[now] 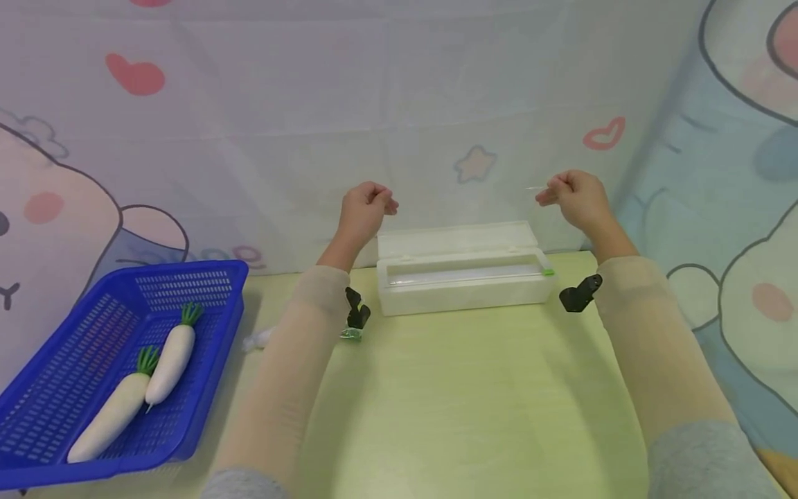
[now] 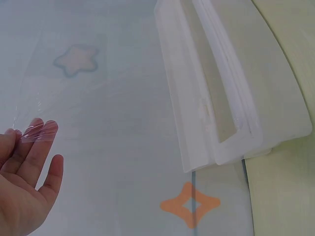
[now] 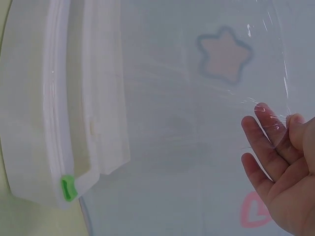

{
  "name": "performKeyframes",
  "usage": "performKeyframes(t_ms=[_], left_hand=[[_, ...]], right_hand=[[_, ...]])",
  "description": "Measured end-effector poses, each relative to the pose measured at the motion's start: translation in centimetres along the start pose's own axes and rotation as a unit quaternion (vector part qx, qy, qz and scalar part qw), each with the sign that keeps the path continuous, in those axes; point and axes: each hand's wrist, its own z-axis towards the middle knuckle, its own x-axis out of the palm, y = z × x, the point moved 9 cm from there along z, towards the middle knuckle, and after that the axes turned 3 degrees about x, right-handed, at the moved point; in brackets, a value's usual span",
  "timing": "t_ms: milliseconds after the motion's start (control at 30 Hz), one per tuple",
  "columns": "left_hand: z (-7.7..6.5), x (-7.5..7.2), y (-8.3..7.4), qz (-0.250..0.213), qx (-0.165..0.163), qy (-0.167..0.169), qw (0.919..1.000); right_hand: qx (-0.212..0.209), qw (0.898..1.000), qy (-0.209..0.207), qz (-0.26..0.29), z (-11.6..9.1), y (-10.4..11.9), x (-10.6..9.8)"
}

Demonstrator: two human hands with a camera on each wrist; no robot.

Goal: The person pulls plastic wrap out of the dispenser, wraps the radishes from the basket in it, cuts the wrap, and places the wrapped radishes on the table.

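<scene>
Both hands are raised above an open white dispenser box (image 1: 464, 294) that stands at the table's back. The left hand (image 1: 366, 210) pinches one edge of a sheet of clear cling film (image 2: 37, 130) between thumb and fingers. Opposite it, the right hand (image 1: 576, 197) pinches the other edge of the film (image 3: 275, 125) in the same way. Between the hands the film is stretched and nearly invisible. The box's lid (image 1: 458, 239) is tilted back, and a white roll (image 1: 464, 275) shows in its slot. A green cutter slider (image 3: 69, 188) sits at the box's right end.
At the left stands a blue plastic basket (image 1: 212, 388) with two white radishes (image 1: 171, 364) in it. A small green packet (image 1: 351, 335) and a whitish item (image 1: 258, 339) lie partly behind the left arm. A printed cloth (image 1: 280, 90) hangs behind the table (image 1: 461, 402).
</scene>
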Motion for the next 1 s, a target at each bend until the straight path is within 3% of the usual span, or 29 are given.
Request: performKeyframes(t_ms=[500, 1000], left_hand=[[0.5, -1.4, -0.7, -0.013, 0.001, -0.021, 0.9997], [0.9, -1.4, -2.2, -0.006, 0.014, -0.017, 0.9997]], right_hand=[[-0.013, 1.0, -0.011, 0.012, 0.5, 1.6, -0.2], [0.003, 0.999, -0.015, 0.032, 0.4, 2.1, -1.7]])
